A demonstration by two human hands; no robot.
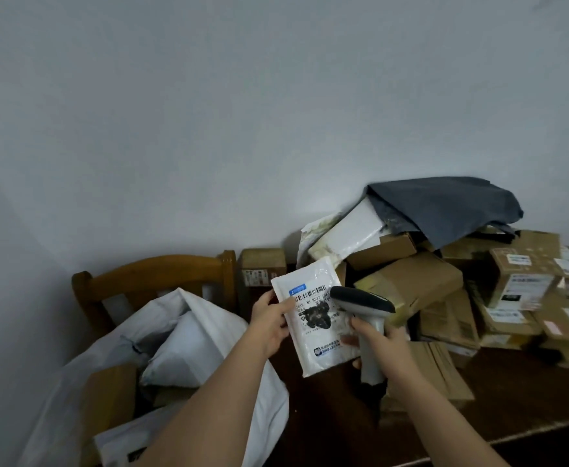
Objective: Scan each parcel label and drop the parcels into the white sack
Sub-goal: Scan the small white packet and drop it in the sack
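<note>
The white parcel [313, 315] is held up above the dark tabletop [478, 399], label side facing the camera, its barcode near the top. The left hand [269, 323] pinches its left edge with thumb on the front and fingers behind. The right hand [382, 342] grips the handle of a grey barcode scanner [364, 305], whose head sits just beside the label, perhaps touching it. Lower left, the white sack [209, 332] gapes open on a wooden chair [148, 271], parcels already inside. Cardboard boxes [411, 281] pile up on the right.
</note>
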